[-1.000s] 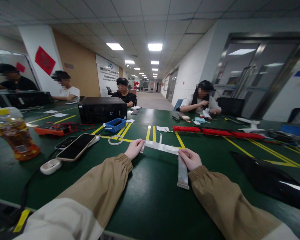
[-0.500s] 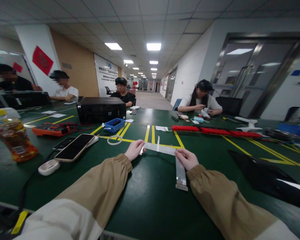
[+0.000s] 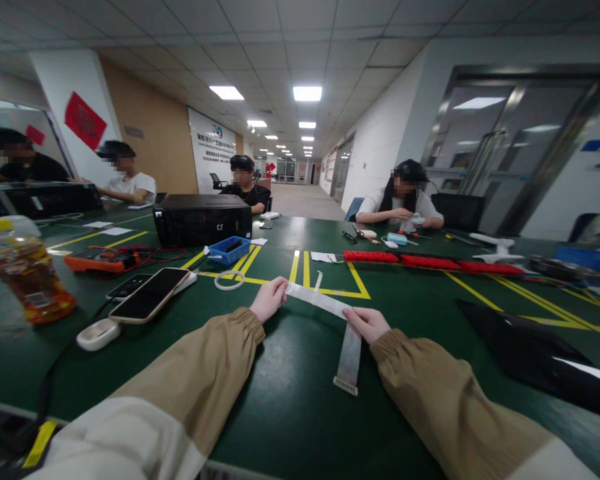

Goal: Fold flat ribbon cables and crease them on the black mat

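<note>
A flat grey ribbon cable (image 3: 318,299) stretches between my two hands above the green table (image 3: 290,413). Its left end is pinched in my left hand (image 3: 270,299), with the fingers closed. My right hand (image 3: 367,325) pinches the ribbon further along, at a bend. Below that bend the cable hangs down and ends in a wide connector (image 3: 345,385). A narrow pale strip (image 3: 319,280) sticks up from the middle of the ribbon. Whatever the left fingers cover at the cable's end is hidden.
To the left lie a phone (image 3: 149,295), a white mouse-shaped case (image 3: 99,335), a bottle (image 3: 30,280), an orange multimeter (image 3: 100,259) and a blue tray (image 3: 230,251). A white ring (image 3: 229,280) is nearby. At right are a black glossy panel (image 3: 535,353) and red strips (image 3: 430,262). Co-workers sit opposite.
My right hand has moved slightly left and down, so the ribbon now slopes. The connector end has swung left and toward me. My left hand has barely shifted.
</note>
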A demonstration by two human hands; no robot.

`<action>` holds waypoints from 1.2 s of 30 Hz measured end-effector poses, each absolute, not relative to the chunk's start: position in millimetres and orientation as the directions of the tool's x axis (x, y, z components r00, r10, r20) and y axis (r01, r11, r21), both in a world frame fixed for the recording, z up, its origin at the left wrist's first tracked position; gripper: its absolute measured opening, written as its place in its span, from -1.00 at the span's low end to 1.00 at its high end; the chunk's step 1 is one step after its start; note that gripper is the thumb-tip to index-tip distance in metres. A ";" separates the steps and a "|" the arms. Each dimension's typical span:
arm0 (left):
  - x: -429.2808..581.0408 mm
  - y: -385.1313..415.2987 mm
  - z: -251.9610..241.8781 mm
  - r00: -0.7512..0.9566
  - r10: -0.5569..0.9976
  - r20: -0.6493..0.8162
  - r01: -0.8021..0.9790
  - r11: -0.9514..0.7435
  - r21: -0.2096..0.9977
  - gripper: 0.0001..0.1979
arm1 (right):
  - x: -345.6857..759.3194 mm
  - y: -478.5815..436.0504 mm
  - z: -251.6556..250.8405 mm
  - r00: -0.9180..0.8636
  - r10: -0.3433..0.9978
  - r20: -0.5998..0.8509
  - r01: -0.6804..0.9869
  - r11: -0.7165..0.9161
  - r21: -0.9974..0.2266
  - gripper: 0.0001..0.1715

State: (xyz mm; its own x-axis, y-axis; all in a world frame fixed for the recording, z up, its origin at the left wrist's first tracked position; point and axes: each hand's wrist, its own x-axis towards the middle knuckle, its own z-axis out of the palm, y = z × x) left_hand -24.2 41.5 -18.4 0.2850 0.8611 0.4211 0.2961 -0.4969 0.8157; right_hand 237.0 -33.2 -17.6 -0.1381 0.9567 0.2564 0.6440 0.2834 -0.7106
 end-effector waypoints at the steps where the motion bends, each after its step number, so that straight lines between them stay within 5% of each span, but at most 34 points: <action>1: -24.5 41.3 -18.2 0.288 0.858 0.425 0.312 -0.503 0.806 -0.74 | 236.7 -34.8 -17.2 -0.142 0.953 0.268 0.666 0.292 -0.686 -0.36; 11: -24.9 32.8 -18.1 0.389 0.800 0.456 0.459 -0.598 0.657 -0.74 | 239.0 -29.3 -29.6 -0.340 0.859 0.382 0.894 0.422 -0.153 -0.30; 24: -24.0 29.2 -13.7 0.401 0.768 0.499 0.644 -0.624 0.443 -0.78 | 241.1 -27.3 -30.7 -0.409 0.838 0.362 0.873 0.474 -0.111 -0.27; 36: -23.7 24.9 -12.7 0.446 0.772 0.454 0.619 -0.632 0.466 -0.73 | 238.6 -31.0 -27.4 -0.411 0.825 0.387 0.868 0.484 -0.110 -0.25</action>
